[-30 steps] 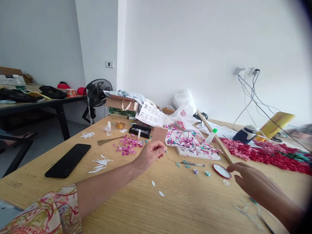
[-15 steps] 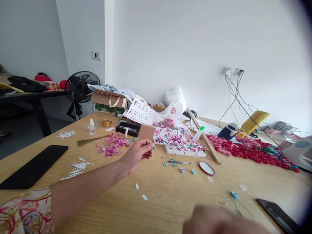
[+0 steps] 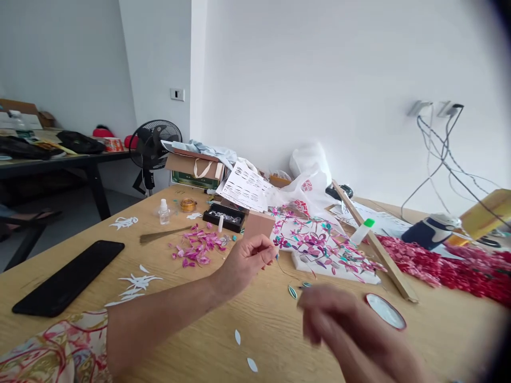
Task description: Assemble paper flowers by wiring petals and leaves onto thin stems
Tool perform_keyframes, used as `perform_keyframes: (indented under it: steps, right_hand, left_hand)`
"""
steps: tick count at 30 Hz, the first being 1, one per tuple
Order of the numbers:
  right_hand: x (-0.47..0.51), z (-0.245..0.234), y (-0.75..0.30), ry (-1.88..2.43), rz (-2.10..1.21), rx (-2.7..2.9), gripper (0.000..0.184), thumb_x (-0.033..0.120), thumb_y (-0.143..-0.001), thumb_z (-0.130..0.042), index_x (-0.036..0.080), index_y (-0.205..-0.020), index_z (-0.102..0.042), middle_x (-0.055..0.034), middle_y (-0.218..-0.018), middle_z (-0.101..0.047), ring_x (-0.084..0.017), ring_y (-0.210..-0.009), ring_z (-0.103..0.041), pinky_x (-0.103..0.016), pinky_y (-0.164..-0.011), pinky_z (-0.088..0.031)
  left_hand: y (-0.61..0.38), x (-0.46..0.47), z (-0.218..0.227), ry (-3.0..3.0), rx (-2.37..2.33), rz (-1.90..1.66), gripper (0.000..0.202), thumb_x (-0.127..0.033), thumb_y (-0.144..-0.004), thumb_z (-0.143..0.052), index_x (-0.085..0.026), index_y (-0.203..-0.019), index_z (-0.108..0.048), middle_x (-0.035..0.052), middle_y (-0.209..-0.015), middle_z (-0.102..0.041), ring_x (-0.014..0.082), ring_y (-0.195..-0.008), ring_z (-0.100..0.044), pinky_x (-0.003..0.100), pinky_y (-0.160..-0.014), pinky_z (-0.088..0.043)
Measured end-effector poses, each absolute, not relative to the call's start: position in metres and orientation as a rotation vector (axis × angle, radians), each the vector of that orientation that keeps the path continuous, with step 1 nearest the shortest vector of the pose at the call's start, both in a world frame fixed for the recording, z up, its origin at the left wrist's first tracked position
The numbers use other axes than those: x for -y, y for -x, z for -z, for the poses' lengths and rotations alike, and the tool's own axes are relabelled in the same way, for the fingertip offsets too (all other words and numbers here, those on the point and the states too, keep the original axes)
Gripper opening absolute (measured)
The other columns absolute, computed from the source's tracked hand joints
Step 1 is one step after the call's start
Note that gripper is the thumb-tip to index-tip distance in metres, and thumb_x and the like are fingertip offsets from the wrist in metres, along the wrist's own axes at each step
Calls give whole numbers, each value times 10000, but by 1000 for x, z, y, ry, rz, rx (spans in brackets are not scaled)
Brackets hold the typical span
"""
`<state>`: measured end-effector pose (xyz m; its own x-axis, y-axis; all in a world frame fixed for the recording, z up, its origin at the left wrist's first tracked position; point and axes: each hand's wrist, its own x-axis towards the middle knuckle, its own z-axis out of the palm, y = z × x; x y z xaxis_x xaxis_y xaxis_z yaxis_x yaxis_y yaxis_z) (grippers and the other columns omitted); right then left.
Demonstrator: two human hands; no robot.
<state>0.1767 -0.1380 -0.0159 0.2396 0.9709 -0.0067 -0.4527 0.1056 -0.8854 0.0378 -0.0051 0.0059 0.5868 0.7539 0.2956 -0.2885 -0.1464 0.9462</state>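
My left hand is held over the middle of the table, thumb and fingers pinched on a small blue piece. From it a thin dark thread or wire trails down to the right. My right hand is in the foreground at lower right, motion-blurred, its fingers curled together; what they hold, if anything, cannot be made out. Between the hands lies a green-edged leaf shape. Two white leaf-shaped pieces rest on the wood below my left forearm.
Pink petals, a black box and white cutouts lie left. Beyond my hands, purple flower sprays rest on white foam. A wooden bar, red-rimmed round dish and red flower strands lie right. A black phone-like slab lies far left.
My right hand has risen from the bottom edge toward my left hand. The view has turned right-to-left, so the table things appear farther right. My left hand keeps its pinch.
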Motion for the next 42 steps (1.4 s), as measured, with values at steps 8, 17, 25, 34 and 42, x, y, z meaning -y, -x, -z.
perform_keyframes:
  steps: [8,17,25,34,42]
  right_hand:
    - [90,21,-183,1386,-745,1007,343,359,-583,-683,222,-886,-600,-11,-766,-614,-101,-522,-507,-220,-438,-408]
    - [95,35,-190,1388,-700,962,204,389,-621,-652,186,-631,-636,14,-498,-538,-96,-446,-461,-208,-411,-369]
    - [101,39,-195,1577,-635,1164,186,364,-672,-596,185,-633,-628,17,-502,-525,-111,-482,-478,-213,-455,-383]
    - [100,41,-192,1538,-715,1035,197,372,-652,-617,176,-644,-631,22,-465,-512,-105,-462,-457,-212,-440,-370]
    - [97,48,-193,1346,-846,800,232,381,-654,-647,158,-716,-638,-2,-587,-574,-72,-444,-426,-199,-421,-331]
  left_hand:
    - [-54,10,11,-1129,-422,-885,206,-337,-735,-550,-147,-662,-513,-13,-628,-482,71,-577,-420,203,-559,-332]
    - [-59,12,27,-1258,-525,-833,173,-329,-762,-516,-170,-826,-545,22,-776,-541,109,-709,-489,217,-620,-376]
    - [-51,0,19,-2396,-244,-754,236,-201,-831,-405,-140,-906,-620,59,-835,-630,139,-815,-535,252,-765,-385]
    - [-56,-3,28,-1908,-434,-407,128,-187,-721,-568,-156,-785,-674,-7,-719,-624,79,-672,-525,165,-613,-377]
    - [-57,-3,33,-1594,-465,-394,99,-219,-670,-606,-136,-680,-659,-46,-524,-480,42,-515,-399,168,-492,-298]
